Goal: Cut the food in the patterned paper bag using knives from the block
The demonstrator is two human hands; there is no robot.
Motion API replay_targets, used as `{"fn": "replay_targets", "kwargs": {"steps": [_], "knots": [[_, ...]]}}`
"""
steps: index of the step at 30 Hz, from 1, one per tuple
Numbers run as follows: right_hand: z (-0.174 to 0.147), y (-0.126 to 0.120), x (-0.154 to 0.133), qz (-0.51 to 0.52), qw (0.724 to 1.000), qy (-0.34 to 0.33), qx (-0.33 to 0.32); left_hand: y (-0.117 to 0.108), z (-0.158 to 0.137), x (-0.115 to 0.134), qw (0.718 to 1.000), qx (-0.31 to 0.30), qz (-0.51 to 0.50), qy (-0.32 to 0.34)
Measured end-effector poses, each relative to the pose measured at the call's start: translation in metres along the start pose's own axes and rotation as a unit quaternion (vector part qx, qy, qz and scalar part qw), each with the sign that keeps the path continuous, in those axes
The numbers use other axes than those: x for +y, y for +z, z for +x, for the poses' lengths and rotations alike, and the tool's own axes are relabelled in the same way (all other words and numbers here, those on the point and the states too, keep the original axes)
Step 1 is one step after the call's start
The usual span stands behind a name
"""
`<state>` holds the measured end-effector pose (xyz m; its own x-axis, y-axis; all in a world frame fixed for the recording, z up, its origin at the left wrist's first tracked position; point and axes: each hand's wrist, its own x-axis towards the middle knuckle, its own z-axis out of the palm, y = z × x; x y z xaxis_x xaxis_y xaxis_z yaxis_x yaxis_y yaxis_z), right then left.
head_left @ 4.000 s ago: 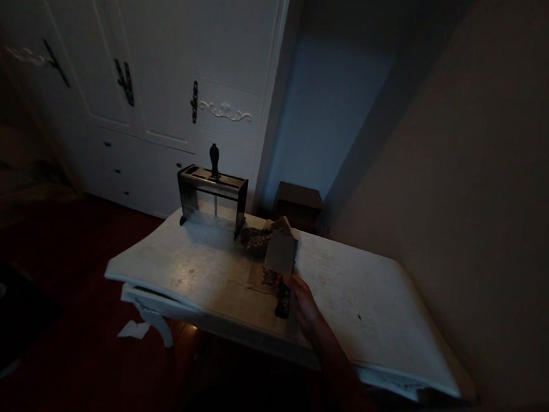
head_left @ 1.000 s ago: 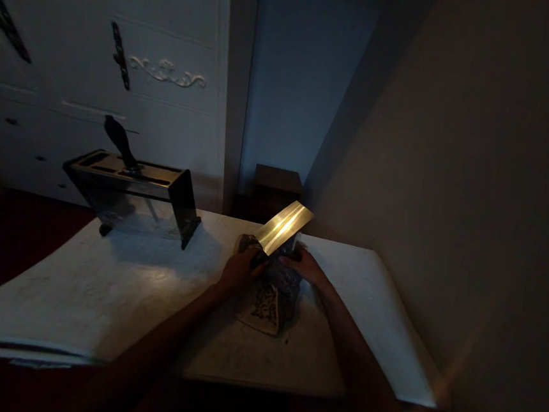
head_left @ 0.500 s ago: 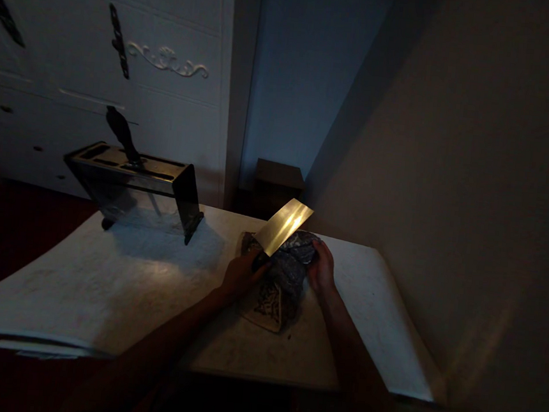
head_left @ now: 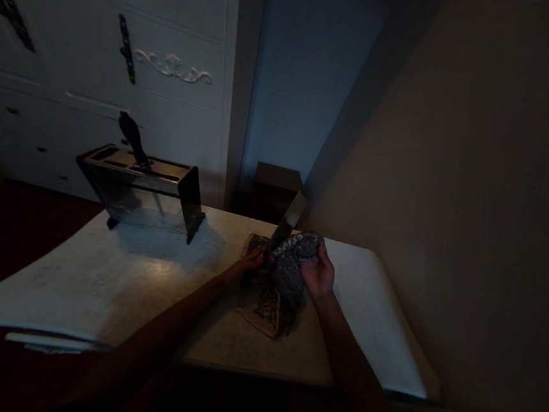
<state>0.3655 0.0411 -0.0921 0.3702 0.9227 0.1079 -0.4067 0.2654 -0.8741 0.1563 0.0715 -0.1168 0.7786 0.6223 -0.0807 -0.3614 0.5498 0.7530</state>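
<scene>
We note that the broad-bladed knife [head_left: 286, 225] has turned: its face, bright and wide half a second ago, now shows narrow and dark. The patterned cloth [head_left: 288, 278] has been drawn up beside the blade's base, so we judge its other face is more accessible to the cloth. Our left hand [head_left: 249, 271] is closed around the handle; our right hand [head_left: 319, 273], palm partly visible, pinches the cloth. We hold the knife over the table [head_left: 151, 291], toward its far edge; the knife block [head_left: 189, 202] stands near the far left corner. We can read no brand, label or writing.
</scene>
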Motion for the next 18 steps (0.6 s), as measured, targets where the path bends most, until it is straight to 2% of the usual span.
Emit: {"fn": "replay_targets", "kwargs": {"steps": [5,7,8,10,12,14,16,18], "knots": [[-0.021,0.013,0.007,-0.081,0.996,-0.017,-0.041,-0.007,-0.002,0.004,0.993,-0.027,-0.098,-0.067],[-0.027,0.016,0.012,-0.166,0.982,-0.035,-0.08,-0.01,-0.002,0.005,0.987,-0.028,-0.122,-0.102],[-0.029,0.018,0.015,-0.223,0.967,-0.064,-0.108,-0.011,-0.001,0.005,0.984,-0.025,-0.128,-0.118],[-0.031,0.022,0.019,-0.349,0.912,-0.146,-0.161,-0.012,0.0,0.006,0.981,-0.017,-0.124,-0.151],[-0.03,0.026,0.021,-0.457,0.839,-0.217,-0.202,-0.011,0.001,0.005,0.976,-0.005,-0.108,-0.187],[-0.027,0.029,0.022,-0.534,0.776,-0.247,-0.229,-0.009,0.002,0.005,0.972,0.002,-0.091,-0.216],[-0.023,0.031,0.022,-0.583,0.731,-0.258,-0.243,-0.007,0.003,0.005,0.971,0.008,-0.072,-0.226],[-0.02,0.03,0.022,-0.61,0.709,-0.265,-0.235,-0.006,0.004,0.004,0.972,0.009,-0.047,-0.228]]}}
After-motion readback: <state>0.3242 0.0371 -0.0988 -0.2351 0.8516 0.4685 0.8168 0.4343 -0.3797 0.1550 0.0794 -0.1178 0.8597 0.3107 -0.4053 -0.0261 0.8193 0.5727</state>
